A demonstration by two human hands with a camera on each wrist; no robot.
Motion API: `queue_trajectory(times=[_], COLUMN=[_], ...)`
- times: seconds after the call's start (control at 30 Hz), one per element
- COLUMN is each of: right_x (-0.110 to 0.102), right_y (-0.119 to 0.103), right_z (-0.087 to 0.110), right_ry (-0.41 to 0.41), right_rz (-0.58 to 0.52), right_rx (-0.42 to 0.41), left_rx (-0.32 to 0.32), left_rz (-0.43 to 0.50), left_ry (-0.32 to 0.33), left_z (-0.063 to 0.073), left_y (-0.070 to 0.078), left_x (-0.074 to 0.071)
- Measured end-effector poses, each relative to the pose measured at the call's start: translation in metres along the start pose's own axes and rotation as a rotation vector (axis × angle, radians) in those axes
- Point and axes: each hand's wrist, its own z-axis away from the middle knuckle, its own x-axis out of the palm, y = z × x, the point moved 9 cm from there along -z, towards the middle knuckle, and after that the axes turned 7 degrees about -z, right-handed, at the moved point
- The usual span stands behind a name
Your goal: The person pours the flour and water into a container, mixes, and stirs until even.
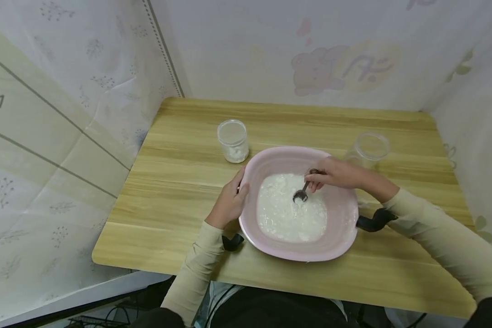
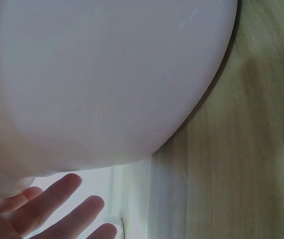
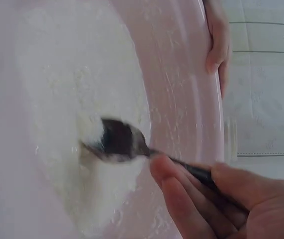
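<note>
A pink plastic basin (image 1: 338,209) stands on the table with lumpy white liquid (image 1: 287,218) in its bottom. At the basin's left side my left hand (image 1: 229,200) holds the rim, thumb over the edge. Its fingers (image 2: 74,214) spread along the outer wall in the left wrist view. My right hand (image 1: 337,173) reaches over the right rim and pinches the handle of a metal spoon (image 1: 300,195). In the right wrist view the spoon's bowl (image 3: 118,140) is tilted at the liquid and slightly blurred; whether it dips in, I cannot tell.
A clear jar (image 1: 233,141) with white lumps in it stands behind the basin to the left. Another clear jar (image 1: 366,150) stands behind my right forearm. The wooden table (image 1: 156,200) meets patterned cloth walls at its back and sides.
</note>
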Motion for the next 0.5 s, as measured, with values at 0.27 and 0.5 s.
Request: queue_trajectory(times=[0.27, 0.5], right_x=[-0.027, -0.019], right_y=[0.0, -0.006], right_z=[-0.006, -0.013], right_ry=[0.275, 0.306], right_rz=[0.164, 0.076], right_rx=[0.046, 0.114], left_rx=[0.012, 0.048], left_rz=[0.006, 0.01], left_ry=[-0.017, -0.019], left_z=[0.001, 0.002], left_y=[0.005, 0.013], left_x=[0.005, 0.01])
